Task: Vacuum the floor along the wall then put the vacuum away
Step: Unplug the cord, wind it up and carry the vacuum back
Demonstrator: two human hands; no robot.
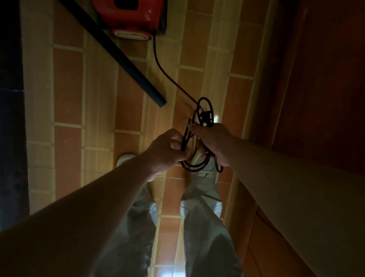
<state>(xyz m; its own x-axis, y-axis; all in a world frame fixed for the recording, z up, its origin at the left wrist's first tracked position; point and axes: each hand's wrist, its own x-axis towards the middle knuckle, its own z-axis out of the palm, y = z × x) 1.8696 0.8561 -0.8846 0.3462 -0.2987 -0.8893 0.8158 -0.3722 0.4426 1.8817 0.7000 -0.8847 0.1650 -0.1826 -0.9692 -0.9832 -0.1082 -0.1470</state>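
A red canister vacuum (132, 9) sits on the tiled floor at the top of the view. Its black power cord (162, 67) runs from the vacuum's back toward me and ends in a bundle of loops between my hands. My left hand (165, 153) grips the loops from the left side. My right hand (214, 142) holds the same coil from the right, with the plug end sticking up above it. A black wand tube (122, 61) lies diagonally on the floor beside the vacuum.
A white wall with a dark skirting (8, 112) runs down the left. A dark wooden door or panel (331, 98) stands on the right. My legs and light shoes are on the orange floor tiles (68, 101) below my hands.
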